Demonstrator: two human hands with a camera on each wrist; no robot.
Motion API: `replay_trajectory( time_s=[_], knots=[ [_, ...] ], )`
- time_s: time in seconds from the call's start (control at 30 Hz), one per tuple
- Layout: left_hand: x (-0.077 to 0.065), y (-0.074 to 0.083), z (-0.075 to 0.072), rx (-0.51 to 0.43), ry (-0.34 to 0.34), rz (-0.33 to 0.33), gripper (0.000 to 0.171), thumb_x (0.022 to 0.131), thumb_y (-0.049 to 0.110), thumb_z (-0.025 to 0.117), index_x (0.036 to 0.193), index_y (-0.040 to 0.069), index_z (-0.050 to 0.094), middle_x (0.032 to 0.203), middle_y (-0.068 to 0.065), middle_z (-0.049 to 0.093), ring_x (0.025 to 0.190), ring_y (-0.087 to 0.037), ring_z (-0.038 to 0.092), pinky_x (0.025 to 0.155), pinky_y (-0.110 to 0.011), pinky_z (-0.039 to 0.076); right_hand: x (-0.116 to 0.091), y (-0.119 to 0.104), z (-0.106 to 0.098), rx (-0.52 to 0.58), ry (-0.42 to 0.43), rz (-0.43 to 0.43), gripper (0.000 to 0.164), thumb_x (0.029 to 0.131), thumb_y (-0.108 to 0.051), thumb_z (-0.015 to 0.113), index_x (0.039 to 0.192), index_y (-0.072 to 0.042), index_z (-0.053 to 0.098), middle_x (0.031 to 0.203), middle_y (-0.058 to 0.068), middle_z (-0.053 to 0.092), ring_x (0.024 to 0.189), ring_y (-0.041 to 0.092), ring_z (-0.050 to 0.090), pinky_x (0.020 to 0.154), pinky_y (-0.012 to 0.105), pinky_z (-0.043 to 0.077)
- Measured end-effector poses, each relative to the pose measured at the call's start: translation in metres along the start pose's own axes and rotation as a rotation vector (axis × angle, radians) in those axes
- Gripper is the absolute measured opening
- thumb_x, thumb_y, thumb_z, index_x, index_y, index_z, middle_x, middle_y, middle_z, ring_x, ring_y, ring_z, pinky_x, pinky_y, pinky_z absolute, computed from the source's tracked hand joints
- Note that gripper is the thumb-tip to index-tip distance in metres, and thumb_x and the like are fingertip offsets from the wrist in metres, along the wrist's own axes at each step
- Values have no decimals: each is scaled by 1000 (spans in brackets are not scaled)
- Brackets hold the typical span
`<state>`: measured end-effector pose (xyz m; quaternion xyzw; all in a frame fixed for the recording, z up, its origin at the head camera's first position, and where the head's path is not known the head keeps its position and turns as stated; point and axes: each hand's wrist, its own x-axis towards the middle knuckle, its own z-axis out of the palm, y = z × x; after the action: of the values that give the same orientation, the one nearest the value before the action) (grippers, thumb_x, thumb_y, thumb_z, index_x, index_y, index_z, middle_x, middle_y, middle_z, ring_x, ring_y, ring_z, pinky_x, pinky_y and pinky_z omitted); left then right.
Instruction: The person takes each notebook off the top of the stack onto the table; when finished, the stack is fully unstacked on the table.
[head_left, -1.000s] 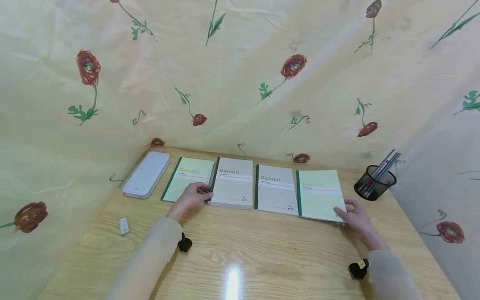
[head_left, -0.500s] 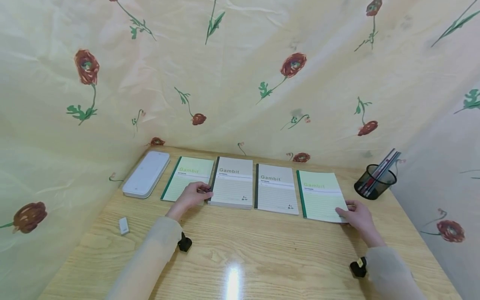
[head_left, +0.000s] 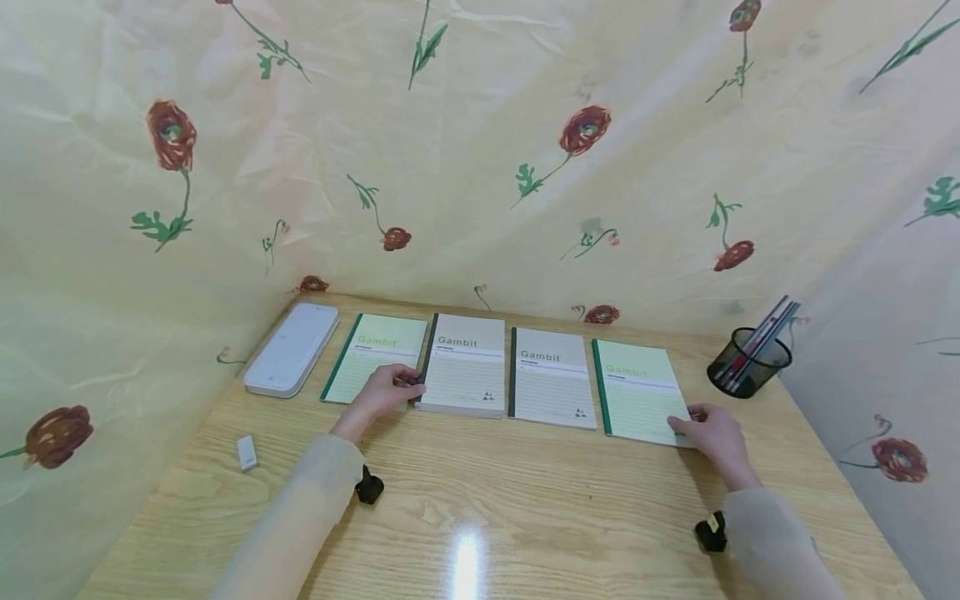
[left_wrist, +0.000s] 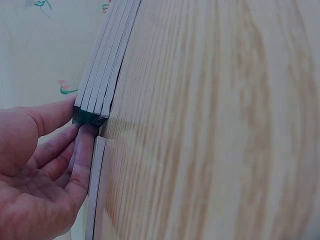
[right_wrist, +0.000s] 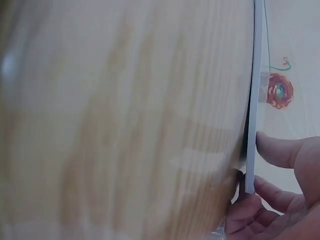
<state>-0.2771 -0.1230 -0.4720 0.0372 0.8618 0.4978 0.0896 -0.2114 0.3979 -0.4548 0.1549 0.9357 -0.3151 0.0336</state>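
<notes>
Four labels aside, a row of "Gambit" notebooks lies across the back of the table. Left of centre is a thick notebook stack with a dark spine. My left hand grips its lower left corner, thumb at the top cover and fingers against the spine; several layers show in the left wrist view. At the row's right end lies a pale green notebook with a green spine. My right hand pinches its lower right corner, thumb on the cover and fingers beneath, seen edge-on in the right wrist view.
Between these lies a grey notebook; another green notebook is left of the stack. A white case stands at the far left, an eraser-like white block in front. A mesh pen holder stands at the right.
The right hand has shifted the green notebook slightly right, leaving a gap beside the grey notebook, and its near edge has come down. The left hand stays at the stack.
</notes>
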Motion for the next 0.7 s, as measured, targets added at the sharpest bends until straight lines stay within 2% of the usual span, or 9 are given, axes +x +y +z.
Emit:
replay_trajectory(
  time_s=[0.27,0.5,0.7],
  knots=[
    [4,-5,1,-7,-9,8,33,95,16,69,122,-3,63,112,-14,66,102,-28,59,87,-40,49,2,3,2,-7,27,29,65,96,-36,64,131,16,47,118,34,53,98,40,49,83,48,43],
    [7,-8,1,-20,-10,8,34,95,15,69,123,-3,63,113,-14,66,103,-28,60,87,-40,49,2,4,3,-15,43,18,64,96,-37,65,129,15,50,117,34,55,98,41,51,83,51,43],
    [6,-8,1,-27,-11,4,35,95,16,70,123,-3,63,113,-15,66,102,-28,59,87,-39,49,1,5,6,-7,46,22,62,96,-36,65,129,14,51,117,33,56,97,39,52,82,48,43]
  ],
)
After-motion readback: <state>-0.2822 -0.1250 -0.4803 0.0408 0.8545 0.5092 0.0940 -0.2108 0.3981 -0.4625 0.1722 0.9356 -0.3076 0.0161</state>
